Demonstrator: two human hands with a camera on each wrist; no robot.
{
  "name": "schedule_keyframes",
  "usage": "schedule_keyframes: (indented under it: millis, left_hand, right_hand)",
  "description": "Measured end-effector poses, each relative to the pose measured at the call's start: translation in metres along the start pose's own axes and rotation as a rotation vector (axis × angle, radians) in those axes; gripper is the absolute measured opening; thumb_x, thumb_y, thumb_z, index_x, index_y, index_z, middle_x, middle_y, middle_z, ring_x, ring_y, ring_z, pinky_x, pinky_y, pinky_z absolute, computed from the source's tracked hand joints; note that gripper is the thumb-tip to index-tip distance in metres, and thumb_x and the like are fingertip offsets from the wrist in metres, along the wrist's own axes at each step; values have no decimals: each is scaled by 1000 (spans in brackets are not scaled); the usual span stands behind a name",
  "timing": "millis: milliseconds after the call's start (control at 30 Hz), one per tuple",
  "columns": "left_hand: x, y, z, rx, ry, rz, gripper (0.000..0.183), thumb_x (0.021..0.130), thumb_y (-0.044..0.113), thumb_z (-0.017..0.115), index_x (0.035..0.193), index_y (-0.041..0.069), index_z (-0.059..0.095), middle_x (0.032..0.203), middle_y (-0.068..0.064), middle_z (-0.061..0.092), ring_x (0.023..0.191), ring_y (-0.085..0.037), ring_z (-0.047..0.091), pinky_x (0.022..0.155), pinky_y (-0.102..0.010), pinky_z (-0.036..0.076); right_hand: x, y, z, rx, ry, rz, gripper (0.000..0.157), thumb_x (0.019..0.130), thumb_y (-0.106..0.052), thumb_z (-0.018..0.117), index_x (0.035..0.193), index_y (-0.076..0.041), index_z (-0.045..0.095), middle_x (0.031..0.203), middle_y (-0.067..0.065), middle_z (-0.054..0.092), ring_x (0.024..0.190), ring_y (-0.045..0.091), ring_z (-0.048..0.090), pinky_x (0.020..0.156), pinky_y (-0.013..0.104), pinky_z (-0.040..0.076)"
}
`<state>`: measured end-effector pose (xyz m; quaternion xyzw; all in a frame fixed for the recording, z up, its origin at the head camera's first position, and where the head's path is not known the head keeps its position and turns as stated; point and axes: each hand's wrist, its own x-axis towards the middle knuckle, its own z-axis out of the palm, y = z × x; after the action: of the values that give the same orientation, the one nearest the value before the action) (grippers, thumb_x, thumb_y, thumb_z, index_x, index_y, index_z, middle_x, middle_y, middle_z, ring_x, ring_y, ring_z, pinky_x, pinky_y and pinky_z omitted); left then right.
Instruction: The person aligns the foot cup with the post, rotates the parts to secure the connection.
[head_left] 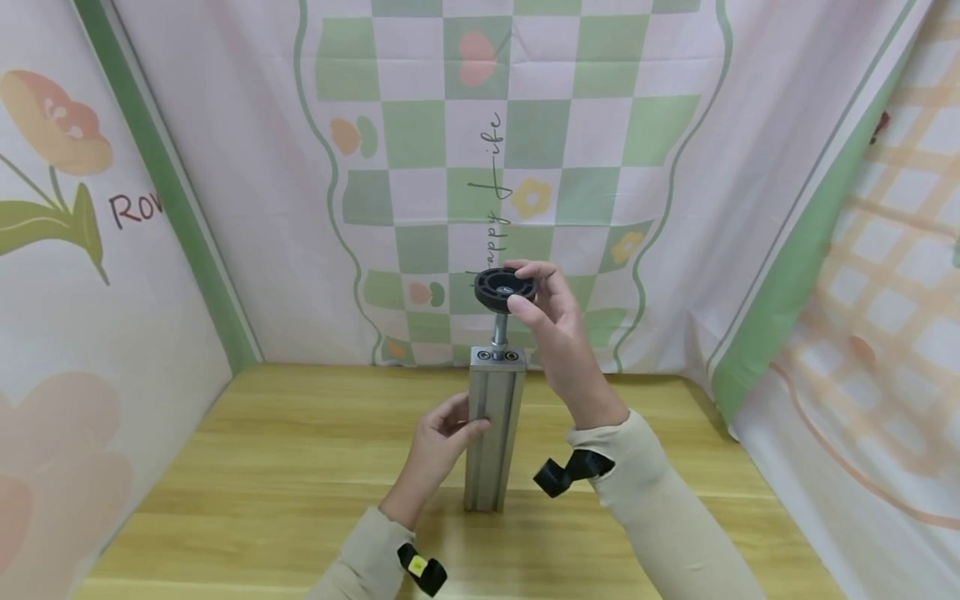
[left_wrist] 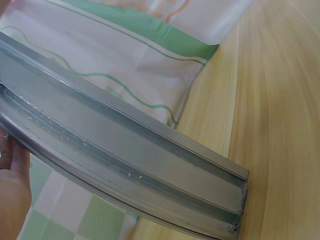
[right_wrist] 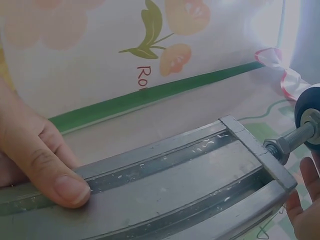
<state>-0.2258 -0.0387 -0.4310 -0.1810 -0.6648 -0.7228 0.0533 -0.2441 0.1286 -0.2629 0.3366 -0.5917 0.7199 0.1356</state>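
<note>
Fingers of the right hand [head_left: 566,346] are pinching the disc [head_left: 491,301], the left hand's [head_left: 437,440] are gripping the bar [head_left: 493,454] below. It is standing on the table [head_left: 285,467], long axis vertical, bolt [head_left: 499,330] pointing up.

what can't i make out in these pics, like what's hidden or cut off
- Head view: the left hand's fingertips, hidden behind the post.
- Left wrist view: the post's top end, cut off by the left edge.
- Right wrist view: part of the disc and of the right hand, cut off by the right edge.
- Head view: the fine detail of the screw heads, too small to tell.
</note>
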Motion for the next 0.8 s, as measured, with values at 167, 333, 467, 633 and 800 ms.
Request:
schedule_keyframes:
  millis: [167,333,467,633,800]
  left_hand:
    - [0,-1,-1,-11,-5,-3,42,91,16,76,131,11,65,112,-8,69,101,-22,64,84,-29,55]
    - [1,-2,-1,-3,-10,3,42,92,16,76,132,11,65,112,-8,69,102,-23,63,85,-29,55]
    - [1,-1,-1,7,-8,-5,42,91,17,76,132,11,65,112,-8,68,102,-23,63,85,-29,54]
    - [0,0,0,12,2,-8,43,90,16,77,131,10,65,108,-9,68,98,-22,63,83,-28,55]
    - [0,0,0,16,9,-13,44,90,17,78,131,9,65,107,-9,68,98,-21,64,82,-28,55]
  right_hand:
    - [0,-4,0,-80,6,10,46,88,-37,78,118,-17,48,135,10,45,109,31,50,83,28,51]
    - [-1,-3,1,-152,1,-21,74,78,-48,85,130,-15,45,129,12,48,110,29,52,87,28,50]
    - [-1,1,1,-142,-70,-46,92,81,-55,79,148,-13,33,146,12,39,128,29,46,106,32,40]
    - [2,6,-1,-45,-141,-14,84,97,-62,52,157,-11,23,161,8,26,145,30,28,118,45,22]
    - [6,5,-2,88,-162,10,62,107,-46,28,157,-9,26,163,12,24,150,32,19,119,52,9]
